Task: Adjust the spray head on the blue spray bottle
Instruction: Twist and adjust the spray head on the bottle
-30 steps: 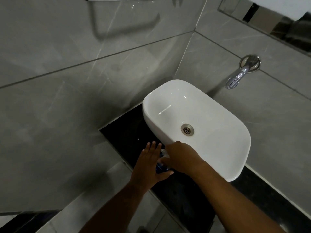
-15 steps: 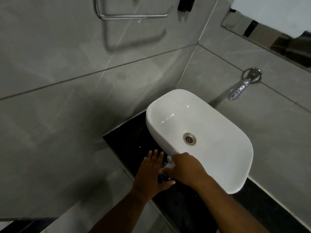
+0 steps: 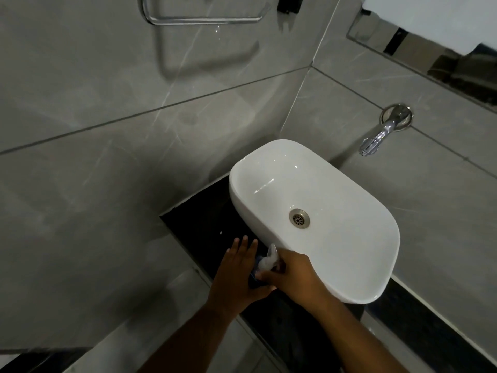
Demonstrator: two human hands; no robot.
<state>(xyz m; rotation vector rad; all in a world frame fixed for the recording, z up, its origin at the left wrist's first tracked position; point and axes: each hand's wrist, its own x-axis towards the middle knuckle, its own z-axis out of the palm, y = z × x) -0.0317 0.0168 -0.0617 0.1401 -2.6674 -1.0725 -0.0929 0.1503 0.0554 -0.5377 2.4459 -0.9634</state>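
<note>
The blue spray bottle (image 3: 254, 277) stands on the black counter (image 3: 204, 227), just left of the white basin, and only a sliver of its blue body shows between my hands. Its pale, translucent spray head (image 3: 269, 258) sticks up toward the basin rim. My left hand (image 3: 236, 275) wraps the bottle body from the left, fingers stretched forward and thumb curled under. My right hand (image 3: 290, 275) is closed over the spray head from the right and hides most of it.
A white countertop basin (image 3: 336, 265) with a metal drain (image 3: 299, 218) sits right beside the bottle. A chrome wall tap (image 3: 376, 138) juts out above it. Grey tiled walls meet in a corner behind. A chrome towel rail (image 3: 201, 21) hangs upper left, and a mirror edge (image 3: 430, 68) runs upper right.
The view has tilted up a little, so everything sits lower in frame. More of the pale spray head now shows above my right hand. Both hands stay on the bottle.
</note>
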